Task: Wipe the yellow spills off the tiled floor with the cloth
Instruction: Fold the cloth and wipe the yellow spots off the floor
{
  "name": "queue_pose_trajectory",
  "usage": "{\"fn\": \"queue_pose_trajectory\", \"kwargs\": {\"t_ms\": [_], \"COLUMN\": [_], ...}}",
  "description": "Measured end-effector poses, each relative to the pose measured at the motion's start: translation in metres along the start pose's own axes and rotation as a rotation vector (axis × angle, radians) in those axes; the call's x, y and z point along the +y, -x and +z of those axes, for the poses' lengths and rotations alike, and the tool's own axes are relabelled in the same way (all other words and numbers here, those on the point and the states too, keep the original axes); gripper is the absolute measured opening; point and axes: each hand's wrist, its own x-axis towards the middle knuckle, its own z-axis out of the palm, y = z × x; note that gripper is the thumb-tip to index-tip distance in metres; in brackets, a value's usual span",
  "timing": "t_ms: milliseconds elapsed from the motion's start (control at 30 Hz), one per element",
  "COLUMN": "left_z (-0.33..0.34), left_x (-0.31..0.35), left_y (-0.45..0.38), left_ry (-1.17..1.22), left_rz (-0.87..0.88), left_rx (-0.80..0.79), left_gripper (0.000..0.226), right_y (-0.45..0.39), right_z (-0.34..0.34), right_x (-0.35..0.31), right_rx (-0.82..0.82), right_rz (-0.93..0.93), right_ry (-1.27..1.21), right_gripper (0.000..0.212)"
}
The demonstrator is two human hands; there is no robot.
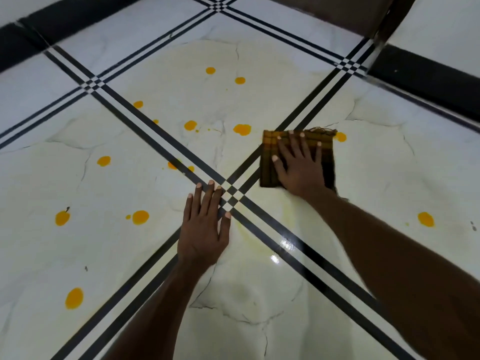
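A folded brown and yellow checked cloth (pixel 270 165) lies flat on the white tiled floor (pixel 259 294). My right hand (pixel 298 165) presses down on the cloth with fingers spread. Just past the cloth's far right corner sits a yellow spill (pixel 340 136), partly under its frayed edge. Another spill (pixel 242 129) lies to the cloth's left. Several more yellow spots dot the tiles, such as one (pixel 140 217) at left and one (pixel 426 219) at right. My left hand (pixel 205 227) rests flat on the floor by the crossing of black tile lines, holding nothing. A faint yellowish smear (pixel 249 237) shows beside it.
Black striped bands (pixel 161 141) cross the floor diagonally. A dark skirting (pixel 426 81) runs along the wall at upper right, and another dark band (pixel 52 24) at upper left. A brown furniture leg (pixel 394 16) stands at the top right.
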Motion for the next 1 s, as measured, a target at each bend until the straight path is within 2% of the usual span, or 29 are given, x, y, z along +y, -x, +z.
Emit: {"fn": "queue_pose_trajectory", "kwargs": {"t_ms": [67, 133, 233, 300, 333, 400, 467, 500, 567, 667, 767, 833, 900, 1000], "left_z": [0.001, 0.000, -0.003, -0.003, -0.003, -0.002, -0.002, -0.001, 0.001, 0.001, -0.003, -0.008, -0.012, 0.000], "left_x": [-0.002, -0.003, -0.001, 0.000, 0.000, 0.001, 0.000, 0.000, -0.002, -0.005, 0.002, 0.008, 0.020, 0.060], "left_y": [0.000, 0.000, 0.002, 0.002, 0.002, 0.001, 0.002, 0.003, 0.003, 0.004, 0.007, 0.005, -0.004, -0.022], "left_ry": [-0.006, 0.001, 0.004, 0.016, 0.019, 0.022, 0.025, 0.034, 0.049, 0.048, 0.049, 0.067, 0.059, 0.098], "left_rz": [0.003, 0.009, 0.009, 0.008, 0.006, 0.001, 0.009, 0.016, 0.023, 0.042, 0.042, -0.004, 0.002, 0.185], "left_rx": [0.002, -0.002, -0.010, -0.008, -0.009, -0.002, 0.022, 0.035, 0.049, 0.064, 0.034, 0.019, 0.019, -0.025], "left_gripper": [0.064, 0.064, 0.065, 0.065, 0.066, 0.066, 0.065, 0.064, 0.064, 0.065, 0.068, 0.068, 0.067, 0.061], "right_y": [0.017, 0.069, 0.147, 0.159, 0.153, 0.121, 0.084, 0.074, 0.075, 0.146, 0.231, 0.264, 0.266, 0.203], "right_z": [0.010, 0.012, -0.001, -0.015, -0.018, -0.020, -0.016, -0.011, -0.001, 0.002, -0.013, -0.024, -0.034, -0.038], "right_x": [-0.035, -0.048, -0.010, 0.042, 0.064, 0.084, 0.065, 0.047, 0.009, -0.018, 0.020, 0.073, 0.128, 0.170], "right_rx": [0.015, -0.005, -0.102, -0.143, -0.127, -0.043, 0.030, 0.050, 0.060, 0.023, -0.099, -0.095, -0.024, 0.051], "right_rz": [-0.174, -0.381, -0.540, -0.590, -0.549, -0.310, 0.010, 0.103, 0.045, -0.283, -0.408, -0.369, -0.156, 0.295], "right_ry": [0.031, 0.053, 0.063, 0.065, 0.078, 0.057, 0.013, 0.006, 0.005, -0.008, 0.008, 0.011, 0.016, -0.006], "right_gripper": [0.061, 0.059, 0.062, 0.062, 0.062, 0.061, 0.064, 0.065, 0.064, 0.057, 0.059, 0.059, 0.060, 0.070]}}
